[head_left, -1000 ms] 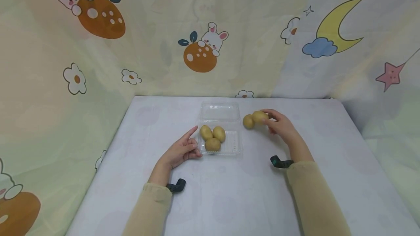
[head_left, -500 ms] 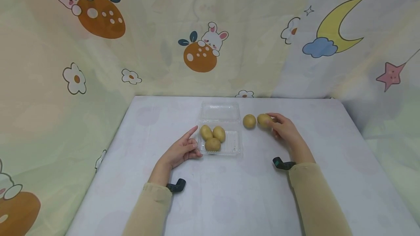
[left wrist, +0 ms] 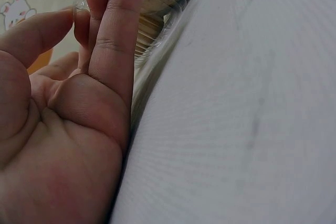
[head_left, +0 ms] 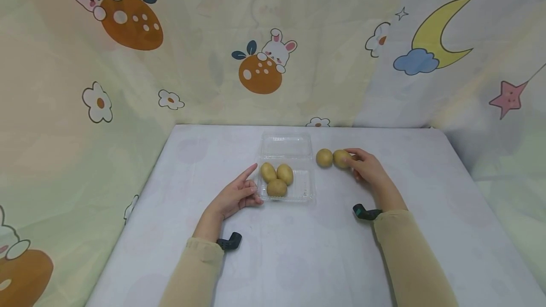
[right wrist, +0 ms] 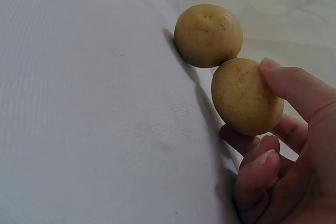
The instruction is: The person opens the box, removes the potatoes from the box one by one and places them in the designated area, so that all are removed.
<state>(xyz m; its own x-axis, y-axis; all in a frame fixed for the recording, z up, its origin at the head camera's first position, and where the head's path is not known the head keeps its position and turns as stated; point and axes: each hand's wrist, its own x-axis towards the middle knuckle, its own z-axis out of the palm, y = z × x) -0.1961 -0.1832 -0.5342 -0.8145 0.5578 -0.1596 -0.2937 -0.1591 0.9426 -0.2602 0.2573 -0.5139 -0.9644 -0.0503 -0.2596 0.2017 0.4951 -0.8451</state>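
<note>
A clear plastic clamshell box lies with its lid folded back, and three potatoes sit in its left part. At the box's left side, my left hand pinches the rim between thumb and fingers; the index finger points along the edge. Right of the box, my right hand holds a potato between thumb and fingers, low over the table. Just left of it is another potato, and the two meet in the right wrist view.
A white cloth covers the table. Behind it hangs a printed curtain with rabbits, flowers and a moon. Each wrist carries a small black camera, one on the left wrist and one on the right wrist.
My right hand drew its potato to the right, off the other one, then brought it slightly back left beside it. The left hand and the box stay where they were.
</note>
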